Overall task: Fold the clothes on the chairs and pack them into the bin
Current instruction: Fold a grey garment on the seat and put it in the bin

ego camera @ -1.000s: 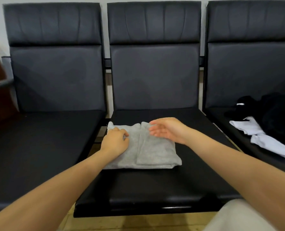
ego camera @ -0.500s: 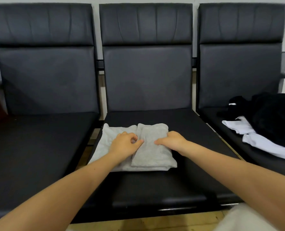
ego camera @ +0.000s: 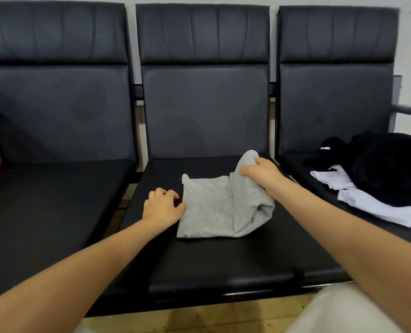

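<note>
A folded grey garment (ego camera: 211, 207) lies on the seat of the middle black chair (ego camera: 199, 265). My right hand (ego camera: 262, 174) grips its right fold and holds that part raised off the seat. My left hand (ego camera: 162, 205) rests on the seat at the garment's left edge, fingers curled, thumb touching the cloth. No bin is in view.
A black garment (ego camera: 389, 169) lies heaped on the right chair over a white garment (ego camera: 368, 203). The left chair (ego camera: 50, 195) holds nothing. A metal armrest (ego camera: 409, 110) sticks out at the far right. Wooden floor (ego camera: 199, 318) shows below the seats.
My right hand has closed on the grey garment's right fold and lifted it rightward. My left hand has slid off the cloth to its left edge. The garment now lies further right on the seat.
</note>
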{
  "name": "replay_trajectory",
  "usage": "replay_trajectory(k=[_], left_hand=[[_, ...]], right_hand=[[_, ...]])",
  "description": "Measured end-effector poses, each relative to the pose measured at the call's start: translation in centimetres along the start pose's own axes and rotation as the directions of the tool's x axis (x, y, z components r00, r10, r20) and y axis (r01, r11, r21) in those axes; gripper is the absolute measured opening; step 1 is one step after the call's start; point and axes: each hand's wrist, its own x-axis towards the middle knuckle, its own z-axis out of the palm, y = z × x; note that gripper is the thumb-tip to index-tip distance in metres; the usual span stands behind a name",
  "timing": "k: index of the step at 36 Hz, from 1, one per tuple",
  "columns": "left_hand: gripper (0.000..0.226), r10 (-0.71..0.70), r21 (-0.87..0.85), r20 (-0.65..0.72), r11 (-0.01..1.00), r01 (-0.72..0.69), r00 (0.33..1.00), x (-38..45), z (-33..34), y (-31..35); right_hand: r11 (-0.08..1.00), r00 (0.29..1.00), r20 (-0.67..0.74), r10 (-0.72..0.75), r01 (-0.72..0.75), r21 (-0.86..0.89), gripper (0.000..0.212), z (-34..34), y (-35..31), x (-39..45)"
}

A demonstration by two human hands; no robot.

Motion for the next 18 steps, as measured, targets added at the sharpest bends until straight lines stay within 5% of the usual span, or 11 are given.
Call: replay_trajectory(k=[4, 7, 12, 18], left_hand=[[0.029, 0.02, -0.06, 0.025, 0.998, -0.019, 0.999, -0.2, -0.1, 0.0], [0.027, -0.003, -0.135, 0.046, 0.991, 0.009, 0.999, -0.2, -0.4, 0.0], [0.032, -0.058, -0.333, 0.006, 0.941, 0.057, 0.998, 0.3, -0.5, -0.7], [0.033, -0.113, -0.495, -0.005, 0.864, 0.096, 0.994, 0.5, -1.0, -0.8]], right_hand=[[0.993, 0.993, 0.05, -0.108, 0.11, -0.044, 0.039, 1.5, -1.7, -0.5], [0.991, 0.984, 0.124, -0.131, 0.133, -0.008, 0.057, 3.2, -2.9, -1.2], [0.972, 0.913, 0.406, -0.032, -0.067, 0.226, 0.039, 4.9, -3.2, -2.1], [1.0, 0.963, 0.269, 0.01, -0.012, 0.004, 0.012, 4.7, -0.2, -0.4]])
